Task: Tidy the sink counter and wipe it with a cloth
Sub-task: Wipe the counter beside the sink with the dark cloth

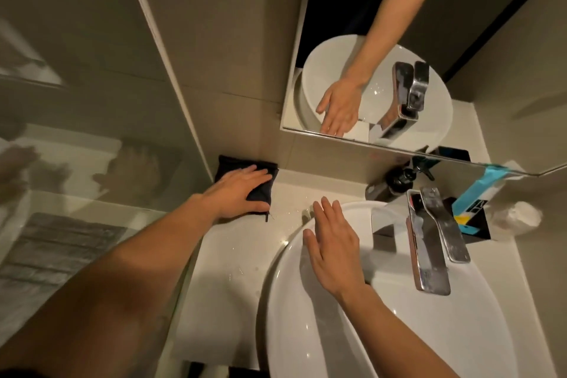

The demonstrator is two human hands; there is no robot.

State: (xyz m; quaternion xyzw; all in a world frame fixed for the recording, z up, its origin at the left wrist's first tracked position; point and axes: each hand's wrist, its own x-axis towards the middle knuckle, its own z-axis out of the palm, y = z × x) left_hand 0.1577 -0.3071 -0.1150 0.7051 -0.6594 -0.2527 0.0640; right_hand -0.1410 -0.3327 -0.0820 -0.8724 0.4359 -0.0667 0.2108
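A dark cloth [227, 165] lies in the far left corner of the pale sink counter [233, 258], against the wall. My left hand [239, 193] presses flat on it, fingers spread over the fabric. My right hand [333, 239] hovers open, palm down, over the left rim of the white basin [383, 316], holding nothing. Small water drops glint on the counter between the two hands.
A chrome faucet [435, 239] reaches over the basin. Behind it stand a dark pump bottle [399, 181], a black holder [472, 224] with a blue-and-white tube [481, 190], and a whitish round object [518, 218]. A mirror [399, 40] covers the wall; a glass panel [76, 132] bounds the left.
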